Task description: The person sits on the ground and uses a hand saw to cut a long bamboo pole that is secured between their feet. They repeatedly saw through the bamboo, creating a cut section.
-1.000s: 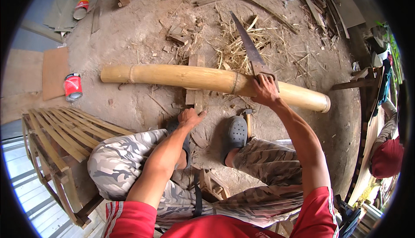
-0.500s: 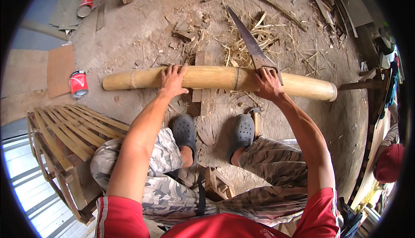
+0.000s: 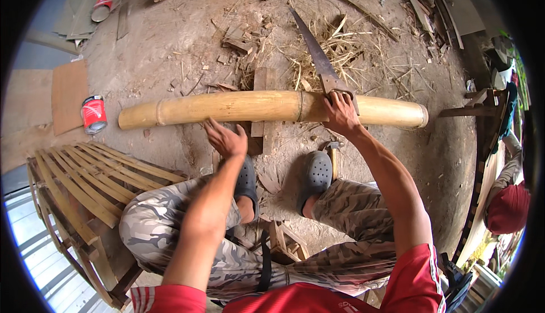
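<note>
A thick yellow bamboo pole (image 3: 227,107) lies crosswise in front of me, over wooden blocks (image 3: 264,78) on the ground. My right hand (image 3: 342,113) is closed round the wooden handle of a handsaw (image 3: 318,54) and rests against the pole, right of a node ring. The saw's blade points away from me and slightly left, its tip beyond the pole. My left hand (image 3: 227,140) hovers on the near side of the pole, fingers spread, holding nothing. Between my feet and the pole, the left hand is nearest to the pole's middle section.
A hammer (image 3: 334,157) lies beside my right shoe (image 3: 318,172). Left are a slatted bamboo seat (image 3: 96,171) and a red can (image 3: 94,114). Straw-like shavings (image 3: 346,57) and wood scraps cover the ground beyond the pole. At the right edge is a person in a dark red cap (image 3: 507,208).
My left hand has lifted off the pole and come back toward me. The right hand stays at the saw handle. The whole view has shifted slightly.
</note>
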Demonstrator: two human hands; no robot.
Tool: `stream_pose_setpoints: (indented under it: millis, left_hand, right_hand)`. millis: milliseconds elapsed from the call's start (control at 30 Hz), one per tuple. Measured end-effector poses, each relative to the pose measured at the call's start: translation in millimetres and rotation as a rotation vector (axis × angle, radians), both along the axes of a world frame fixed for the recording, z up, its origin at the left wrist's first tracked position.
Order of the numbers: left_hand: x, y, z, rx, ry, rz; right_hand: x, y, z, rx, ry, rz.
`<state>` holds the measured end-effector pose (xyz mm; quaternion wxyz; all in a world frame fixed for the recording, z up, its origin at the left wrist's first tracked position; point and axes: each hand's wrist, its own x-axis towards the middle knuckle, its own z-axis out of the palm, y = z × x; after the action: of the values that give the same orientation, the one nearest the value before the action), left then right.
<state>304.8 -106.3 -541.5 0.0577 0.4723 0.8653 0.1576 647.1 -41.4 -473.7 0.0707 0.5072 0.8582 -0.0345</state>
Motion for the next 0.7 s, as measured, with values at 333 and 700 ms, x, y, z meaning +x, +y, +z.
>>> stream_pose_setpoints:
  millis: [333, 700]
  left_hand:
    - [68.5, -28.7, -41.0, -0.308, -0.450, -0.156]
    - [152.4, -79.5, -35.8, -0.435, -0.452, -0.263]
  right_hand:
    - [2.6, 1.5, 5.1, 0.004, 0.022, 0.003]
    - [22.6, -7.9, 9.2, -0.044, 0.010, 0.041]
